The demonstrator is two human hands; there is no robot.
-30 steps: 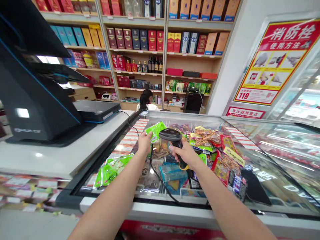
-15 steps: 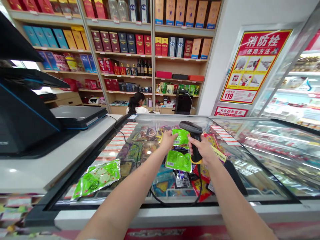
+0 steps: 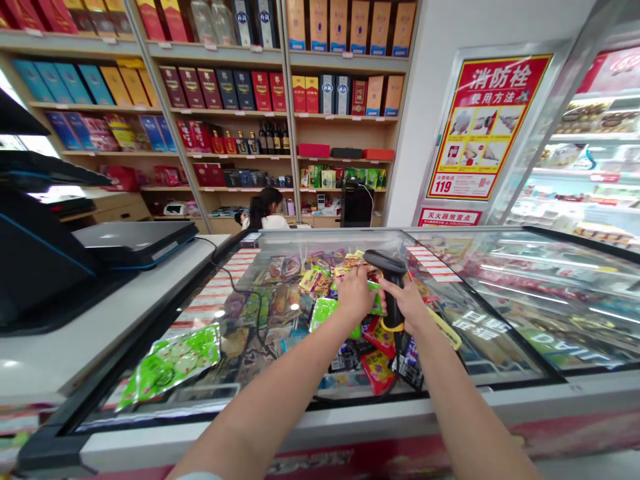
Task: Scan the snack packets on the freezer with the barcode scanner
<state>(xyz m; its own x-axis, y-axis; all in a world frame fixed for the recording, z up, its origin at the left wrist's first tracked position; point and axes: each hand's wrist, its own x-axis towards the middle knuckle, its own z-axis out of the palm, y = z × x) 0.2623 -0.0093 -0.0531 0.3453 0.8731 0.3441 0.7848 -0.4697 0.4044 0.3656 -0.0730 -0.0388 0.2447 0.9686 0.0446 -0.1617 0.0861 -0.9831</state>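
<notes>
- Black plastic barcode scanner (image 3: 393, 268), head uppermost, sits in the right hand (image 3: 410, 308), whose fingers are wrapped around the handle above the freezer's glass top.
- Its black cable (image 3: 399, 343) drops from the bottom of the handle, past a yellow ring (image 3: 393, 327).
- Left hand (image 3: 356, 295): back upward, just beside the scanner, over a pile of snack packets; its fingertips are partly hidden, so whether they grasp anything cannot be told.
- Between the two hands, a small green packet (image 3: 376, 303) shows; another, the lower green packet (image 3: 324, 312), lies by the left wrist.
- Red packets (image 3: 379, 370) lie nearer the person, and a yellow-labelled packet (image 3: 313, 280) lies left of the left hand.
- Glossy green packaging (image 3: 173, 363) rests well apart from the pile, on the left of the chest freezer (image 3: 150, 441); whether it is one packet or several is unclear.
- Beyond the freezer, a dark-haired person (image 3: 265, 210) is near stocked shelves (image 3: 225, 120).
</notes>
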